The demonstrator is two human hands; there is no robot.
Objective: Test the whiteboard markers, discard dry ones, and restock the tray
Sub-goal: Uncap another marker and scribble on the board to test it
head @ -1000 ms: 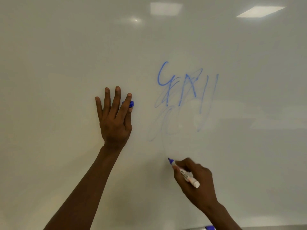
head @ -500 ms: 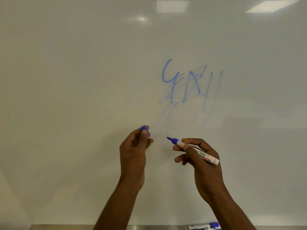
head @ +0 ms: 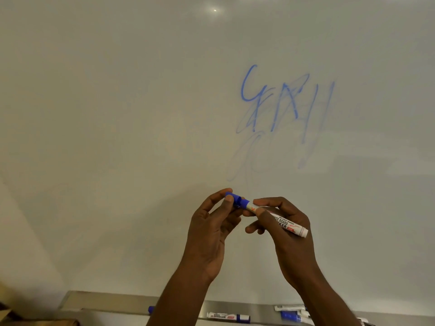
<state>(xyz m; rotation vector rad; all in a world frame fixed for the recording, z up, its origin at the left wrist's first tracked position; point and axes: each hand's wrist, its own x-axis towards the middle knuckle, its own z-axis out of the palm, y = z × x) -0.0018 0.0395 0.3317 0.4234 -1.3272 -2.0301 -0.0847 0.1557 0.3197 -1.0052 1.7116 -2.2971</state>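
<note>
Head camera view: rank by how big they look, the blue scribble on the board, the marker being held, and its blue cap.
1. blue scribble, by far the largest.
2. marker gripped by the right hand.
3. blue cap pinched by the left hand, smallest, partly hidden by fingers.

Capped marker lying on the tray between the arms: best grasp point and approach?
Pinch the white barrel of the capped marker near mid-length, coming from above and in front. It lies flat along the tray, cap to the right, with the whiteboard behind blocking rear access.
</note>
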